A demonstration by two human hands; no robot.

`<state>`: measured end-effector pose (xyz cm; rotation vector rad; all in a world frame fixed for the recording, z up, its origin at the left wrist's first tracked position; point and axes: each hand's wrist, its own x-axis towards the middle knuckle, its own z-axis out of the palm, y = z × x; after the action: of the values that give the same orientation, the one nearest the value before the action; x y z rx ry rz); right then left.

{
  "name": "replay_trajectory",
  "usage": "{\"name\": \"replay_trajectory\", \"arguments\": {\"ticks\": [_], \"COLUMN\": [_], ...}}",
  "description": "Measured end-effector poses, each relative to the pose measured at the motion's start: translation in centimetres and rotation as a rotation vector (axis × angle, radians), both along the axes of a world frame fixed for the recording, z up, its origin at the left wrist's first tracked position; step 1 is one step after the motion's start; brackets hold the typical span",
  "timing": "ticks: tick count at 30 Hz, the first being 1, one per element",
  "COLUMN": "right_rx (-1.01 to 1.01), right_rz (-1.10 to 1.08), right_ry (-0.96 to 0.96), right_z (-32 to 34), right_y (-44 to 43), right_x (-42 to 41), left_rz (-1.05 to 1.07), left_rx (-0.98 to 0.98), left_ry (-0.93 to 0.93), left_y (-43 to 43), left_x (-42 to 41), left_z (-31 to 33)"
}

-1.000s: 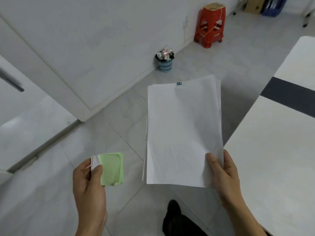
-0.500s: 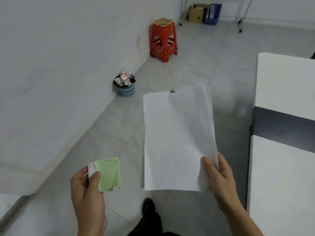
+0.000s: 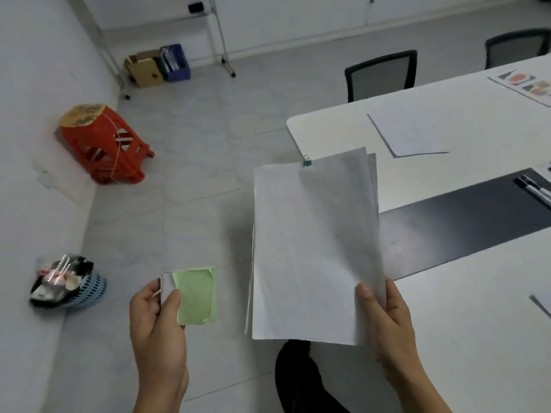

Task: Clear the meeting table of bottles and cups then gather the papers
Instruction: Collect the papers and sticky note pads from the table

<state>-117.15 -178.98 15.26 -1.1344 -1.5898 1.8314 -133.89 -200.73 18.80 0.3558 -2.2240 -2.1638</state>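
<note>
Now we are gathering: our right hand (image 3: 384, 320) grips the lower corner of the stack of papers (image 3: 313, 248), held up at the edge of the table (image 3: 447, 338), and our left hand (image 3: 158, 329) pinches a green notepad (image 3: 195, 295) just left of it. Next, we judge, the loose sheet (image 3: 408, 132) lying beyond the right hand needs picking up, which calls for a spare finger. Since earlier, our view has swung from the wall (image 3: 35, 84) towards the table; both grips are unchanged.

Sheet (image 3: 545, 302) cut off right, bin contents (image 3: 58, 277) blurred, perhaps litter
</note>
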Motion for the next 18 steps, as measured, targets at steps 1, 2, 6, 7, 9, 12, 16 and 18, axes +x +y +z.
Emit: {"name": "replay_trajectory", "arguments": {"ticks": [1,2,6,7,9,12,16,18], "right_rx": [-0.023,-0.043,-0.046,-0.046,-0.044,-0.039,-0.045,-0.048], "right_rz": [0.002,-0.003,-0.009,-0.016,-0.037,-0.076,-0.244,-0.361], "right_ry": [-0.002,0.002,0.034,0.050,0.063,0.074,0.051,0.027], "right_z": [-0.6,-0.8,-0.3,-0.2,0.4,0.7,-1.2,-2.6], "right_y": [1.6,3.0,9.0,10.6,13.2,16.6,20.1,21.3], "right_x": [-2.1,-4.3,-13.6,-15.5,-18.9,-22.7,-26.3,-27.7], "left_rz": [0.006,0.015,-0.010,-0.021,-0.036,-0.108,-0.286,-0.413], "left_rx": [0.005,0.007,-0.033,-0.039,-0.033,-0.032,-0.067,-0.087], "left_ry": [-0.028,-0.056,-0.078,-0.062,-0.044,-0.039,-0.083,-0.128], "left_y": [1.7,3.3,9.3,10.7,13.3,17.6,24.3,28.1], "left_x": [-1.7,-3.5,-11.7,-13.8,-17.5,-22.6,-28.7,-31.6], "left_z": [-0.5,-0.8,0.8,1.3,2.2,2.5,0.0,-1.5]}}
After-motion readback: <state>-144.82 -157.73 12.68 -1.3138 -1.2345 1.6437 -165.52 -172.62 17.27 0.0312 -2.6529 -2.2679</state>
